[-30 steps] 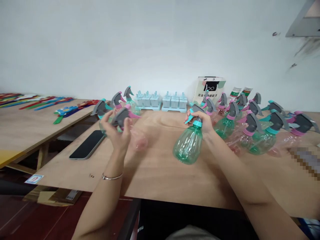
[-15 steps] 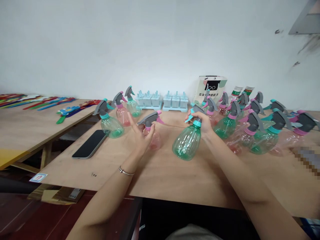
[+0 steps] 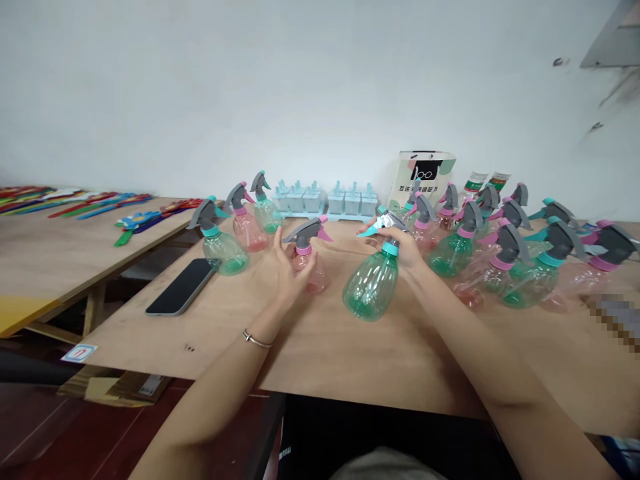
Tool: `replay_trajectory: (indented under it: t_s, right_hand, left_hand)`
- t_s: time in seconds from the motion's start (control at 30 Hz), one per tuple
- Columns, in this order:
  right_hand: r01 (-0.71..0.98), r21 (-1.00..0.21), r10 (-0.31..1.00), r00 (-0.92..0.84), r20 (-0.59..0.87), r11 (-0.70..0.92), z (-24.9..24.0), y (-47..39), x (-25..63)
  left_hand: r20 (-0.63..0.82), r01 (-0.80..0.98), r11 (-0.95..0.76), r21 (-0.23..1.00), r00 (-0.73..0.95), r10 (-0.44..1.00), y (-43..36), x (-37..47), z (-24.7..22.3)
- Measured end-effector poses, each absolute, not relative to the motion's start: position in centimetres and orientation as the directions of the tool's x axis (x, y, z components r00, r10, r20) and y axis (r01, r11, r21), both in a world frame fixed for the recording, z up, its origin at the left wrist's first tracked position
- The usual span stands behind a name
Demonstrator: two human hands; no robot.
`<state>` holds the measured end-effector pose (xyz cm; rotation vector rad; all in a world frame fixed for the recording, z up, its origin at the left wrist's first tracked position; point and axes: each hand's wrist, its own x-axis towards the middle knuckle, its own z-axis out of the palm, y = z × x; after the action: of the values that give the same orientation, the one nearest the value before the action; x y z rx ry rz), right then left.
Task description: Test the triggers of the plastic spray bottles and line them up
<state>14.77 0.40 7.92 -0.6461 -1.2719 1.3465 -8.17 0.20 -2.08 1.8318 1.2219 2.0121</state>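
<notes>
In the middle of the table, my right hand [image 3: 404, 248] is closed round the neck and grey head of a green spray bottle [image 3: 371, 285]. That bottle has a turquoise collar and leans, its nozzle and trigger pointing left. To its left, my left hand [image 3: 291, 270] curls about the neck of a pink spray bottle [image 3: 316, 275], thumb in front and fingers on the left side. The pink bottle's grey head [image 3: 306, 233] shows above the hand, its pink trigger facing right. My palm hides part of its body.
More spray bottles [image 3: 453, 253] crowd the right; several others [image 3: 225, 252] stand left behind a phone [image 3: 181, 288]. Light-blue popsicle molds [image 3: 351, 203] and a printed bag [image 3: 423, 177] line the wall. Colourful flat items [image 3: 137, 220] lie on the left table [image 3: 75, 257].
My left hand's raised fingers have closed in round the pink bottle's neck, and that bottle has shifted slightly right. The green bottle's head has tipped a little in my right hand.
</notes>
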Motion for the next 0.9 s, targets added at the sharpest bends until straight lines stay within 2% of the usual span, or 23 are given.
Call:
replay_trajectory:
  t_s: [0.17,0.33,0.47,0.7,0.9]
  right_hand:
    - [-0.29,-0.938,0.951,-0.179,0.25,0.192,7.3,1.1,14.9]
    - [-0.052,-0.941,0.934,-0.114,0.339,0.335,6.5,1.0,15.4]
    - [0.087,-0.915,0.917,0.023,0.398,0.395,5.7,0.4,16.7]
    - [0.408,-0.784,0.747,0.29,0.598,0.469,4.9,-0.7,21.2]
    - [0.507,-0.727,0.651,0.363,0.667,0.462,4.5,0.3,23.3]
  left_hand:
    - [0.747,0.348,-0.665,0.661,-0.225,0.625,0.1,-8.0,-1.9]
    - [0.726,0.345,-0.646,0.681,-0.203,0.657,0.4,-8.2,-2.4]
    - [0.712,0.322,-0.644,0.694,-0.179,0.679,0.7,-8.2,-2.6]
    - [0.694,0.336,-0.62,0.709,-0.176,0.698,0.1,-8.0,-2.0]
    - [0.683,0.341,-0.609,0.716,-0.164,0.712,0.1,-8.0,-1.8]
